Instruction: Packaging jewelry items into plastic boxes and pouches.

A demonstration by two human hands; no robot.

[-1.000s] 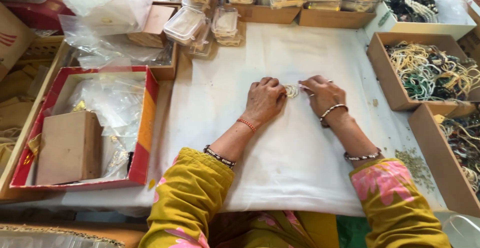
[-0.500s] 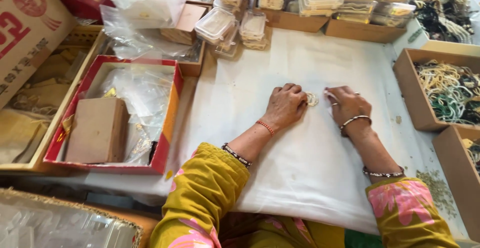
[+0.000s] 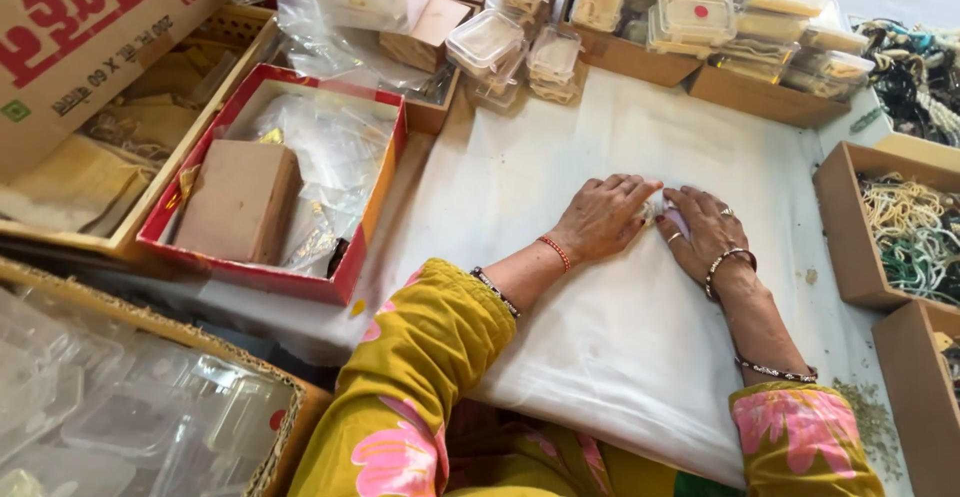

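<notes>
White cloth [image 3: 620, 357] covers the counter, and near its middle a small pale item [image 3: 655, 207], mostly hidden, lies between both hands. Left hand [image 3: 603, 219] and right hand [image 3: 705, 229] rest flat, fingers together, pressing beside it. Red box [image 3: 350, 257] sits at the counter's left edge.

Both hands flat on white cloth [image 3: 620, 347], left hand [image 3: 603, 219] and right hand [image 3: 708, 229] touching at fingertips over a small pale item, mostly hidden; red-rimmed box [image 3: 372, 225] left of the cloth, clear lidded containers [image 3: 520, 42] at its far edge, bead trays [image 3: 905, 227] to its right.
</notes>
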